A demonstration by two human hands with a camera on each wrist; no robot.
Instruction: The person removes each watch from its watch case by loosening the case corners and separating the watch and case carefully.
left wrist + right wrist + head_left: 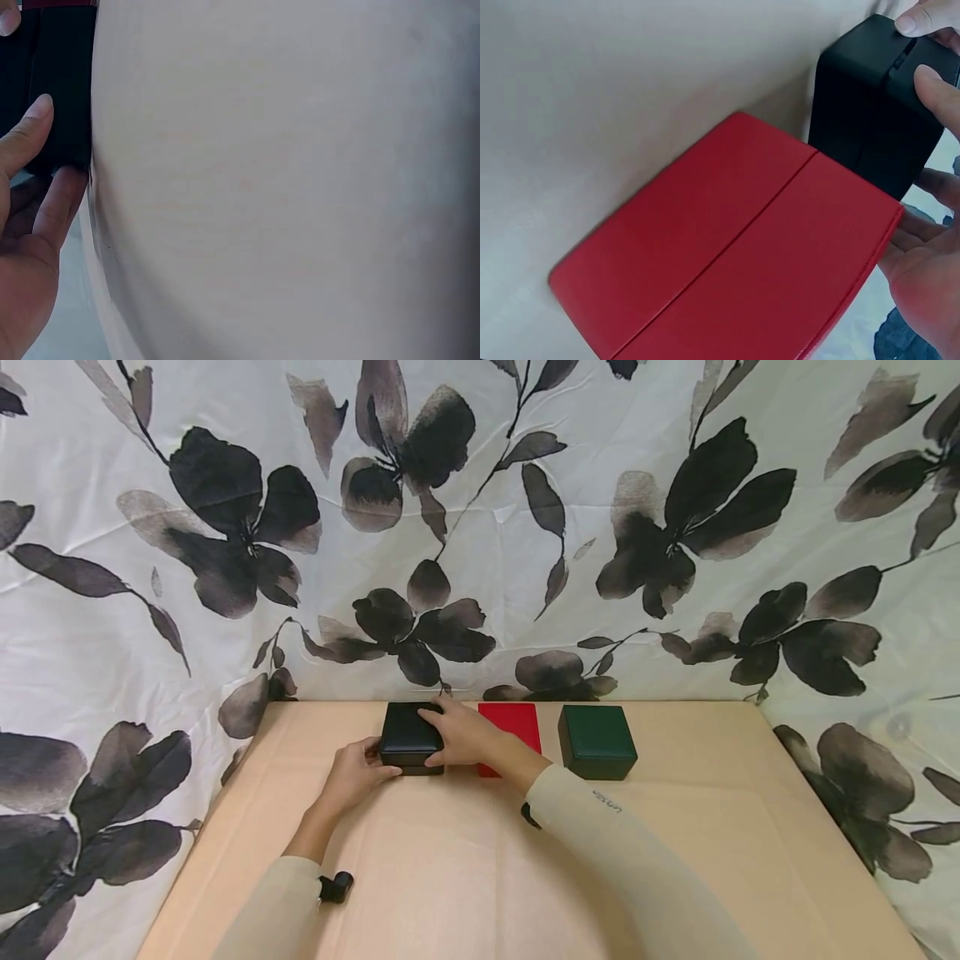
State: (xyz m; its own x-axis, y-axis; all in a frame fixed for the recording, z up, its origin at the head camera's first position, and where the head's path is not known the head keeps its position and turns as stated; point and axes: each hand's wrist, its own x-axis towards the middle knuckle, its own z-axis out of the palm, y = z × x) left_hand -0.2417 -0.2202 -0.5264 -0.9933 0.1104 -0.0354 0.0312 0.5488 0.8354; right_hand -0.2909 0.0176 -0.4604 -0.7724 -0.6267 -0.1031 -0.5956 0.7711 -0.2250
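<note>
A black box with a smooth leather-like lid stands at the back edge of the table, and both hands hold it. My left hand grips its left side, the thumb on the front face and the fingers round the side. From the right, my right hand holds the box with its thumb at the front right corner and fingers over the top toward the back. In the right wrist view, a seam with a dark notch runs across the black box. The lid looks closed.
A red box stands just right of the black one, partly behind my right hand and wrist. Farther right is a dark green box. Behind the table hangs a white cloth with dark flowers.
</note>
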